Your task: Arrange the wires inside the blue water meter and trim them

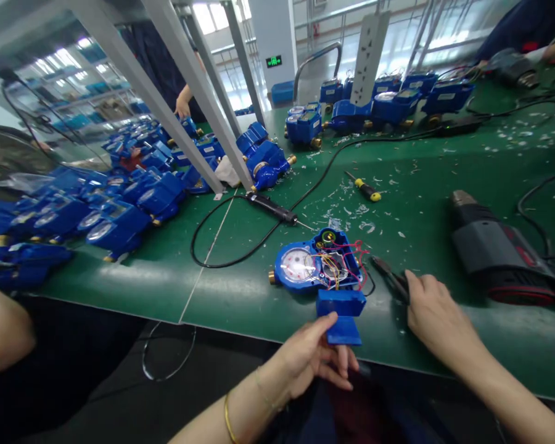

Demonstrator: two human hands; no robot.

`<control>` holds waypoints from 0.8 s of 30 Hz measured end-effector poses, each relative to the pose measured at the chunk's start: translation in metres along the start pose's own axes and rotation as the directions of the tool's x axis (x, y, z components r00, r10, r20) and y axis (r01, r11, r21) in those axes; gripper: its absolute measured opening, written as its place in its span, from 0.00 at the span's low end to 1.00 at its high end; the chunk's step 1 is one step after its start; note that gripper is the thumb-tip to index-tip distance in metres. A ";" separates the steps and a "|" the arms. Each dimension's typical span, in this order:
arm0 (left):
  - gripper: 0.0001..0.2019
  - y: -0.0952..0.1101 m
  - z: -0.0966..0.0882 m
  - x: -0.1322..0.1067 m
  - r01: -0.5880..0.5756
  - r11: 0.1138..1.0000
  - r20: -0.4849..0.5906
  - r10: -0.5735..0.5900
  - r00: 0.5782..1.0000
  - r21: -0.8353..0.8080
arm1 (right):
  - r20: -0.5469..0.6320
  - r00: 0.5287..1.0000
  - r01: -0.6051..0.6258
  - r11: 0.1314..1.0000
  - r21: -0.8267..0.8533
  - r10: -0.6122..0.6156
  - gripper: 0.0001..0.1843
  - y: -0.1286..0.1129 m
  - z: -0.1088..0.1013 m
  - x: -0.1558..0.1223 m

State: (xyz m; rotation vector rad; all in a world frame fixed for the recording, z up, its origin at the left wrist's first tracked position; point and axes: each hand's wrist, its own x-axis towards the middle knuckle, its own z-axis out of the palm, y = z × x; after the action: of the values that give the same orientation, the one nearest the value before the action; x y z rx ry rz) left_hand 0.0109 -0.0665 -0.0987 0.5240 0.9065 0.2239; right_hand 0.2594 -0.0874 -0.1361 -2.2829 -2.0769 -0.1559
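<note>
An opened blue water meter [317, 265] lies on the green bench, its white dial up and red, yellow and black wires exposed. Its blue cover [341, 314] hangs open toward me. My left hand [312, 357] pinches the lower edge of that cover between thumb and fingers. My right hand [432, 317] rests to the right of the meter, fingers closed on the handles of small black pliers [388, 277] whose tips point at the meter's wires.
A grey and black power drill [494, 253] lies at right. A soldering iron [272, 208] with black cable and a yellow-handled screwdriver [364, 187] lie behind the meter. Many blue meters [120, 209] crowd the left and far side. Another person's arm [2, 327] is at left.
</note>
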 end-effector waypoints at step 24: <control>0.29 -0.012 0.022 0.013 -0.256 0.966 -0.120 0.251 0.960 -0.028 | -0.224 0.836 0.472 0.865 -0.171 -0.500 0.37 0.015 -0.086 -0.023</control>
State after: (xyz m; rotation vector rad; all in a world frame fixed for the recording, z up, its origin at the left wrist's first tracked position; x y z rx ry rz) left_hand 0.0359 -0.0791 -0.1033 0.5920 0.9439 0.5106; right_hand 0.2685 -0.1211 -0.0527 -1.6063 -2.4948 -0.5701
